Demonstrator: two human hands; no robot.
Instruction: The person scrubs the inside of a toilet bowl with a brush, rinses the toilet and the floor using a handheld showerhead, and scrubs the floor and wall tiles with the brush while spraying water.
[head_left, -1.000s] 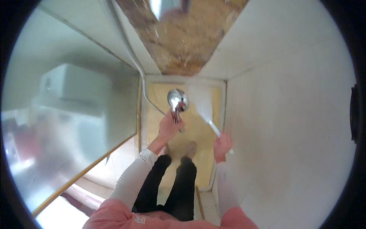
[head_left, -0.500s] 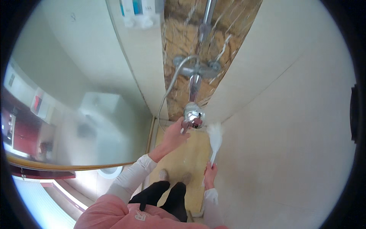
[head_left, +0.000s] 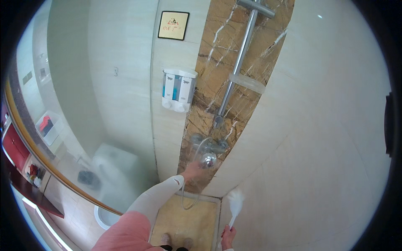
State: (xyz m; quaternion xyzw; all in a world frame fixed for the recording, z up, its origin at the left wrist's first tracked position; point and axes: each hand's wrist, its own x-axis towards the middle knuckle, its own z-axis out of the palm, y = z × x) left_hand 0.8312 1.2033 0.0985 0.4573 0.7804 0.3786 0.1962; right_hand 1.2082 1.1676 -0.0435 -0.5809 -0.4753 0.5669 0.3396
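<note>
Below the chrome mixer tap [head_left: 209, 145], my left hand [head_left: 192, 172] is closed on a round chrome hand shower head [head_left: 208, 160], partly blurred. The shower head sits close in front of the tap; I cannot tell whether they touch. From it a thin metal hose [head_left: 184, 203] loops down over the yellowish floor. Lower right, my right hand [head_left: 228, 236] grips the thin handle of a white brush [head_left: 236, 206]. Its pale, fluffy bristles point up and lie near the right wall, though contact with the wall is unclear.
A twin soap dispenser [head_left: 179, 90] hangs on the wall under a framed sign [head_left: 173, 25]. A chrome riser rail [head_left: 238, 62] with a clear soap dish [head_left: 247, 83] runs up the brown marble strip. To the left stands a glass panel [head_left: 121, 88]; a toilet [head_left: 104, 216] shows beyond it.
My view has tilted up, showing more of the wall and rail. My left hand has brought the shower head up nearer the mixer tap. The brush stays in my right hand.
</note>
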